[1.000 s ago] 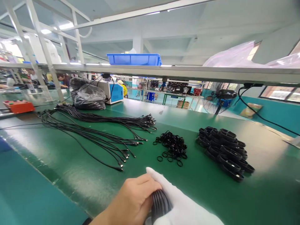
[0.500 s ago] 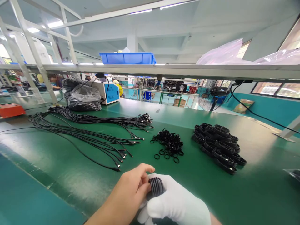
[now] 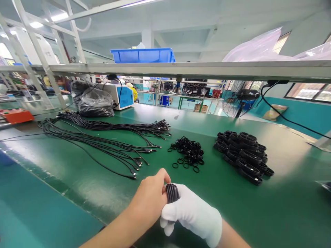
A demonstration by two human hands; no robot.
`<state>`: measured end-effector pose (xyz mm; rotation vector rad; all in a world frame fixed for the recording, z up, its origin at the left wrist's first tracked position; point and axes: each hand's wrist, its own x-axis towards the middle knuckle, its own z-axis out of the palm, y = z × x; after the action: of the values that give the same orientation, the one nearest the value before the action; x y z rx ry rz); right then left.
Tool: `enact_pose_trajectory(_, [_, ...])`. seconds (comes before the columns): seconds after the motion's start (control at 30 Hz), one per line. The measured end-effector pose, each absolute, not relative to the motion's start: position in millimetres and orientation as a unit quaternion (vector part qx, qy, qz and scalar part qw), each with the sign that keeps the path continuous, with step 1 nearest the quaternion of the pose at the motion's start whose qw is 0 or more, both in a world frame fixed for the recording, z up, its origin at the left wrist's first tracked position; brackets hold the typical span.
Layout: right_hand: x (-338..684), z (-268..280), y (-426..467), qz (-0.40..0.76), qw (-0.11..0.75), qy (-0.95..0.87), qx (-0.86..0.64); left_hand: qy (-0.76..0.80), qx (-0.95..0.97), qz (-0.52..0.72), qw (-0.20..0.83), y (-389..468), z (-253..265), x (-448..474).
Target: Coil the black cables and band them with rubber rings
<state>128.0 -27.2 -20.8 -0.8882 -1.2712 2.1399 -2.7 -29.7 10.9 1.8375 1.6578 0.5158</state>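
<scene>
Between my two hands is a black cable (image 3: pixel 172 193) wound into a tight coil. My right hand (image 3: pixel 190 210), in a white glove, is closed around the coil from the right. My bare left hand (image 3: pixel 152 191) presses against the coil's left side with its fingers curled; the fingertips are partly hidden behind it. Beyond my hands lies a heap of small black rings (image 3: pixel 190 150), with several loose ones at its near edge. On the left, long black cables (image 3: pixel 103 143) are spread out with their plugs toward the middle. At right, coiled black cables (image 3: pixel 244 155) are stacked in a pile.
The green table (image 3: pixel 207 186) carries everything. A metal shelf (image 3: pixel 201 70) crosses above it, bearing a blue tray (image 3: pixel 143 55) and clear plastic bags (image 3: pixel 253 46). Toward the back left are a black plastic bag (image 3: pixel 95 102), a blue-and-white machine (image 3: pixel 122 95) and an orange box (image 3: pixel 17 115).
The view has tilted down slightly. Both hands remain together on the coil; the left fingers have closed in nearer to it, and the gloved hand has turned a little.
</scene>
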Motion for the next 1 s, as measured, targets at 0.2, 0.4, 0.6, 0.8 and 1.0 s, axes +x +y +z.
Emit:
enact_pose_trajectory(0.2, [127.8,-23.9,-25.5,0.825,0.230,-0.436,-0.275,0.550,0.738,0.283,0.269,-38.6,6.6,-13.5])
enact_pose_trajectory(0.4, [128.9,-29.6,-25.2,0.784,0.204,-0.493,-0.317,0.519,0.735,0.351,0.258,-40.7,-14.0,-16.1])
enact_pose_trajectory(0.6, [124.3,-34.8,-24.1,0.770,0.209,-0.501,-0.333,0.530,0.732,0.360,0.231,-43.2,-21.3,-16.6])
enact_pose_trajectory(0.8, [121.1,-30.1,-26.3,0.762,0.216,-0.517,-0.326,0.525,0.721,0.383,0.240,-42.9,-27.7,-15.2])
enact_pose_trajectory(1.0, [122.0,-30.3,-25.4,0.796,0.241,-0.444,-0.333,0.516,0.716,0.383,0.273,-33.1,-21.9,-18.9])
